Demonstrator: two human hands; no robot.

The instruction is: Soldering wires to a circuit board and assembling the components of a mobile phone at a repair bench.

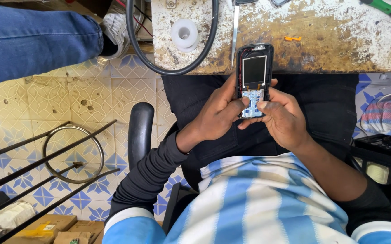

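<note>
A small black phone (254,68) with its front cover off shows a dark screen and a bare pale keypad board. Both my hands hold it over my lap, just below the edge of the worn workbench (322,54). My left hand (218,115) wraps its left side, thumb resting on the keypad board. On the phone's right side is my right hand (283,117), whose thumb also presses the board.
On the bench lie a white spool (184,34), a looped black cable (173,68), metal tweezers (235,31), an orange bit (292,39) and a green-handled tool (383,7). Another person's jeans leg (32,40) and sneaker (116,28) are at upper left. A chair armrest (140,133) is at my left.
</note>
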